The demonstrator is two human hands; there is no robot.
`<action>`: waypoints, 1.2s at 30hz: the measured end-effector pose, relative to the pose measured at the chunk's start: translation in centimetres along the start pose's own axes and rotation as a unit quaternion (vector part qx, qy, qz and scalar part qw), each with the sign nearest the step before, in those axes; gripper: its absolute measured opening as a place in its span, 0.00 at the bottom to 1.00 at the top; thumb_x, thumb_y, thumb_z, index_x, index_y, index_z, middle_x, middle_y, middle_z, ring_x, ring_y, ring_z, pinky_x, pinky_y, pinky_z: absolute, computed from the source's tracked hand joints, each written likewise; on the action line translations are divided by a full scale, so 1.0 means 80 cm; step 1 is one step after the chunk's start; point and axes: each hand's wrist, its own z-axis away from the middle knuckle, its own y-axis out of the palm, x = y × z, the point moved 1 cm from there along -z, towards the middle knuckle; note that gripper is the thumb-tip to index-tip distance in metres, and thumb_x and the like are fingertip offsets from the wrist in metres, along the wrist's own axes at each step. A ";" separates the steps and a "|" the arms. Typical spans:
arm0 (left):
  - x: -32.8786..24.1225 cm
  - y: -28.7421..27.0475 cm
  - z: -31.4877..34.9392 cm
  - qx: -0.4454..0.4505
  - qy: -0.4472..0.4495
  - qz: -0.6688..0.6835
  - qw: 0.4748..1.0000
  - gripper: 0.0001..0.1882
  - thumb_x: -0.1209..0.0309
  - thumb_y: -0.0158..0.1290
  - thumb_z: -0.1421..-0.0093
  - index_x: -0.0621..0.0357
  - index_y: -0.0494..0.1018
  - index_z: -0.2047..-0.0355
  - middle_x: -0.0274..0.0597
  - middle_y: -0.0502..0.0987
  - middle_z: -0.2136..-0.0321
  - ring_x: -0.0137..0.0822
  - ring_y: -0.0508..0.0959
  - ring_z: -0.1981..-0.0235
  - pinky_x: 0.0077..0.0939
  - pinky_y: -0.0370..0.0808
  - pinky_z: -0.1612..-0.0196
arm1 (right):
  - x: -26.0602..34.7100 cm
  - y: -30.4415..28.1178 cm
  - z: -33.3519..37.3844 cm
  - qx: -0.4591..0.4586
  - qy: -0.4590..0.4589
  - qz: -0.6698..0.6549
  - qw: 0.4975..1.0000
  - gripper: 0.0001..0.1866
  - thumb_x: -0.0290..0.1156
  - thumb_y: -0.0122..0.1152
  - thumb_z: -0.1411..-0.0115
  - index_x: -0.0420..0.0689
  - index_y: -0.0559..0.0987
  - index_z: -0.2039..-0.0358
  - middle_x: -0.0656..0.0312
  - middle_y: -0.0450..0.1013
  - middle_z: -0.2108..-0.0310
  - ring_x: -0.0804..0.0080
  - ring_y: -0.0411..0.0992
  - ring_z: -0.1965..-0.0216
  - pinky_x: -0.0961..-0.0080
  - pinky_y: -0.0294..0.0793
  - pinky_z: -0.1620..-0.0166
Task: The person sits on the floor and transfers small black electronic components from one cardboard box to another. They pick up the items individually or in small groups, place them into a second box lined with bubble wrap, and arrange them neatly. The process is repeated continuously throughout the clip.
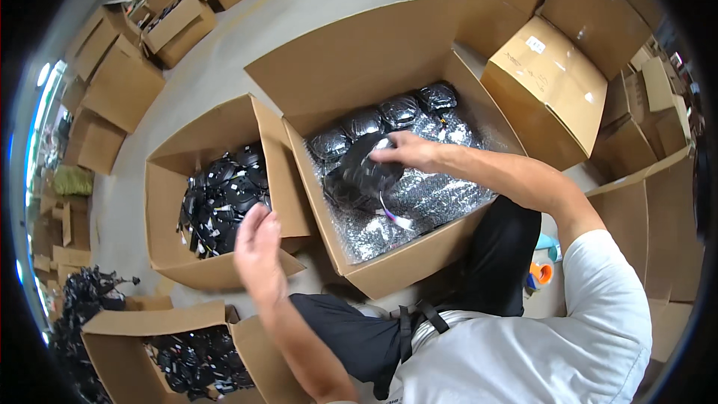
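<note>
My right hand is closed on the edge of a black rounded part, perhaps a small blower fan. A thin coloured cable with a white connector hangs from it. The part is over a large open carton lined with silvery bubble wrap. Along the carton's far side sits a row of black parts in clear film. My left hand, a little blurred, is raised with fingers stretched out and nothing visible in it. It is beside a smaller carton heaped with black parts and white connectors.
Another open carton of black parts stands at the lower left, beside a dark pile. A closed carton is at the right. An orange tape roll lies by my right knee. More cartons line the far left.
</note>
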 end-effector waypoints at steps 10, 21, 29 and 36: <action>-0.064 -0.416 0.200 -0.464 0.085 -0.074 0.879 0.14 0.73 0.55 0.32 0.70 0.74 0.49 0.44 0.80 0.57 0.32 0.82 0.57 0.22 0.81 0.58 | -0.150 -0.085 -0.063 -0.241 0.038 0.447 0.861 0.23 0.46 0.66 0.38 0.34 0.78 0.62 0.48 0.77 0.74 0.62 0.77 0.70 0.62 0.75 0.67; 0.222 -0.782 0.405 -0.236 -0.306 -0.660 0.644 0.18 0.70 0.64 0.43 0.64 0.77 0.55 0.55 0.81 0.62 0.56 0.80 0.59 0.45 0.78 0.54 | -0.081 0.070 -0.011 -0.114 -0.097 0.550 0.822 0.17 0.30 0.61 0.37 0.35 0.77 0.49 0.55 0.79 0.65 0.71 0.76 0.63 0.71 0.76 0.57; 0.276 -0.786 0.282 -0.174 -0.092 -0.638 0.744 0.52 0.53 0.72 0.55 0.66 0.60 0.36 0.65 0.65 0.38 0.61 0.65 0.37 0.52 0.64 0.36 | -0.130 0.139 0.047 -0.053 0.082 0.496 0.863 0.13 0.28 0.64 0.39 0.33 0.80 0.57 0.58 0.76 0.67 0.75 0.72 0.68 0.74 0.72 0.64; 0.232 -0.773 0.285 0.032 -0.207 -0.773 0.599 0.61 0.52 0.75 0.63 0.58 0.56 0.32 0.47 0.68 0.47 0.49 0.66 0.40 0.54 0.61 0.33 | -0.122 0.167 0.047 -0.074 0.072 0.512 0.853 0.10 0.28 0.60 0.37 0.32 0.80 0.63 0.61 0.74 0.73 0.78 0.70 0.70 0.76 0.69 0.66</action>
